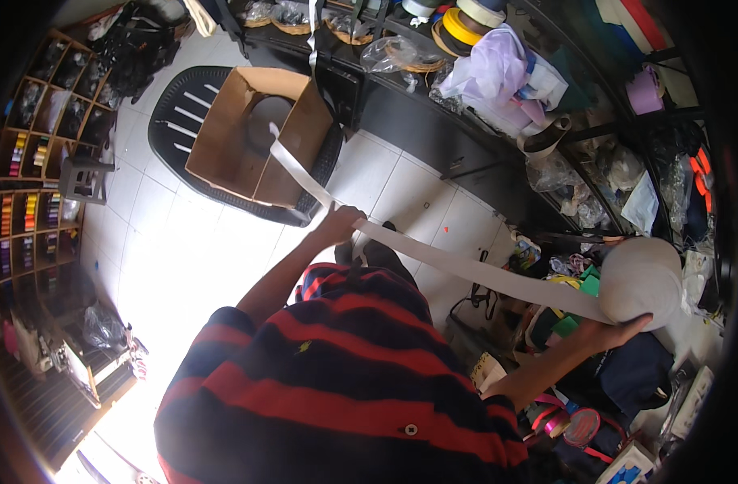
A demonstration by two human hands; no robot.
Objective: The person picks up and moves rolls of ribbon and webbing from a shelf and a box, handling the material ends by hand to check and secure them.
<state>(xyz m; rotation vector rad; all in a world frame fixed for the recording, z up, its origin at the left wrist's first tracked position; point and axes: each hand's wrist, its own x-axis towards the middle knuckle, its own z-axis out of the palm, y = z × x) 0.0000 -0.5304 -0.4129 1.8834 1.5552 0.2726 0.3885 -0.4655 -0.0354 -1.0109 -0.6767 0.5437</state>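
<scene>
A wide off-white webbing band (474, 270) stretches across in front of me. Its right end comes off a large, thick roll (642, 278) of the same band. My right hand (625, 331) supports this roll from the near side, its fingers partly hidden under it. At the middle, my left hand (342, 225) is closed round the band. Beyond that hand the band runs up and left over the side of an open cardboard box (282, 181). The box rests on a black plastic chair (175, 121) with slots in its back. A dark round shape (271, 117) shows inside the box.
Shelves (619, 121) with rolls and plastic bags line the far and right sides. Loose trimmings, bags and spools (554, 423) crowd the lower right. On the left stand a wooden thread rack (30, 173) and a grey stool (85, 179). The floor (409, 194) is white tile.
</scene>
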